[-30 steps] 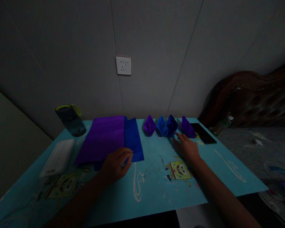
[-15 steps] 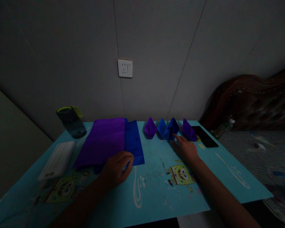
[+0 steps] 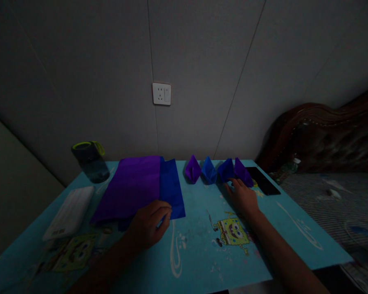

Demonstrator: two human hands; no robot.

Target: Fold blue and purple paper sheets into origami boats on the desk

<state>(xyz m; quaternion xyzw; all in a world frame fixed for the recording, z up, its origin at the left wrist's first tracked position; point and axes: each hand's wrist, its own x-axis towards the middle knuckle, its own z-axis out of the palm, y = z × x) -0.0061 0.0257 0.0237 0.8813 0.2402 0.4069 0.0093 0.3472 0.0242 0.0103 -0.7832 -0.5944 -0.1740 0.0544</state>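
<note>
A purple sheet [image 3: 131, 183] lies at eleven o'clock of the left hand [image 3: 152, 222], its grip loose and released. The dark blue boat [image 3: 225, 169] sits on the counter [image 3: 199, 226] at eleven o'clock of the right hand [image 3: 243, 197], which touches it; whether it grasps, I cannot tell.

The person's left hand [image 3: 150, 225] and right hand [image 3: 242, 199] are bare, with slim fingers [image 3: 160, 205]. The left forearm [image 3: 112, 258] and right forearm [image 3: 283, 250] are bare too, thin at the wrist and thicker toward the front edge of the table [image 3: 202, 267]. The nails are too dark to see well.
</note>
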